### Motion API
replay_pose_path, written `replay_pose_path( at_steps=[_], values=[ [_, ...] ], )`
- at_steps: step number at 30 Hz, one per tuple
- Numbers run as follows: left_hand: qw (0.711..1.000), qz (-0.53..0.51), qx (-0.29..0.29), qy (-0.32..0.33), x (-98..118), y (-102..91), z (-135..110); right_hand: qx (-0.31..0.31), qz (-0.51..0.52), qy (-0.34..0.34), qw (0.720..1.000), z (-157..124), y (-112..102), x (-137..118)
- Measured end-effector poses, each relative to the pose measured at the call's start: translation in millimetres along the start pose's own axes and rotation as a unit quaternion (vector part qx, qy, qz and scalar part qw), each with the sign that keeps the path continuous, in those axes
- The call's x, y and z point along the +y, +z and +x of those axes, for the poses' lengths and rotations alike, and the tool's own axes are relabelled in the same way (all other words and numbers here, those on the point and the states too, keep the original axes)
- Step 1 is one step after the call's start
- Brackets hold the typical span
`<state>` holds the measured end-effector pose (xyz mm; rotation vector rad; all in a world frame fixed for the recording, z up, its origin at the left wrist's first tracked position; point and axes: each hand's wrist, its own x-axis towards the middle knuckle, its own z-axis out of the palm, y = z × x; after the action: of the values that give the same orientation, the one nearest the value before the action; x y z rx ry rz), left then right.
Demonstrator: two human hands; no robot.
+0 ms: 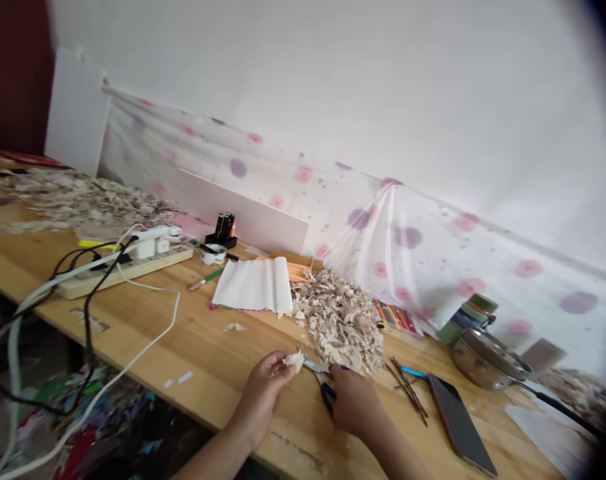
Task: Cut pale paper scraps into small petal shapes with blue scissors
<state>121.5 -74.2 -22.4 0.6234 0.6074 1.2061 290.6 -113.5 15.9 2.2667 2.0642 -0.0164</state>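
Observation:
My left hand (269,385) pinches a small pale, papery flake (295,361) above the table's front part. In my right hand (351,399) is a pair of scissors (325,387) with dark handles. Its blades point left at the flake and look parted; whether they touch it I cannot make out. Just beyond both hands lies a heap of similar pale flakes (340,317), spread against the cloth-covered wall. One loose flake (234,327) rests on the wood left of the heap.
Left of the heap is a white paper roll (255,283), partly unrolled. Further left a power strip (127,270) trails cables over the table edge. To the right lie thin dark sticks (407,390), a phone (460,423) and a metal pan (487,360). Another flake heap (93,200) covers the far left.

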Motion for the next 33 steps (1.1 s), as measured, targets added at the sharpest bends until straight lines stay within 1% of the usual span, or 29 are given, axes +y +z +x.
replay_pose_path(
  at_steps=[2,4,7,10,12,14,17,19,21,24,26,27,28,29,30,31,32,33],
  values=[
    [1.000,-0.010,-0.003,0.008,0,-1.1,0,0.006,-0.013,0.008,1.000,1,-2,-2],
    [1.000,-0.022,-0.010,0.010,0,-2.5,-1,0.005,-0.024,0.031,0.999,2,-4,-3],
    [0.999,-0.036,-0.018,0.012,1,-6.0,-1,-0.028,-0.023,0.064,0.997,5,-6,1],
    [0.999,-0.048,-0.015,0.019,0,-9.9,0,-0.067,0.000,0.073,0.995,7,-7,5],
    [0.998,-0.057,-0.009,0.025,0,-11.7,0,-0.070,0.023,0.080,0.994,5,-10,5],
    [0.997,-0.066,-0.005,0.026,0,-12.4,-1,-0.047,0.051,0.087,0.994,0,-14,3],
    [0.997,-0.076,-0.009,0.024,1,-12.2,-2,0.005,0.106,0.096,0.990,-12,-21,0],
    [0.997,-0.079,-0.013,0.023,2,-12.2,-2,0.040,0.157,0.102,0.981,-21,-23,1],
    [0.997,-0.079,-0.016,0.022,2,-12.4,-2,0.083,0.223,0.109,0.965,-34,-22,2],
    [0.997,-0.076,-0.011,0.022,3,-12.4,-4,0.145,0.339,0.110,0.923,-60,-7,-6],
    [0.997,-0.074,0.000,0.022,3,-11.9,-11,0.162,0.410,0.098,0.892,-79,11,-21],
    [0.997,-0.073,0.006,0.020,2,-11.4,-17,0.173,0.461,0.088,0.866,-88,21,-31],
    [0.997,-0.072,0.011,0.016,1,-10.9,-25,0.190,0.586,0.062,0.785,-95,30,-42],
    [0.998,-0.068,0.013,0.008,-1,-10.4,-33,0.193,0.667,0.041,0.718,-102,37,-53],
    [0.998,-0.067,0.015,0.001,-3,-9.8,-41,0.200,0.712,0.028,0.673,-107,42,-64],
    [0.998,-0.065,0.015,-0.007,-4,-9.3,-49,0.206,0.740,0.011,0.640,-110,45,-72],
    [0.998,-0.065,0.017,-0.022,-6,-8.9,-56,0.208,0.753,-0.010,0.624,-112,46,-79],
    [0.997,-0.071,0.018,-0.039,-7,-8.7,-61,0.208,0.758,-0.029,0.617,-113,46,-84]
  ],
)
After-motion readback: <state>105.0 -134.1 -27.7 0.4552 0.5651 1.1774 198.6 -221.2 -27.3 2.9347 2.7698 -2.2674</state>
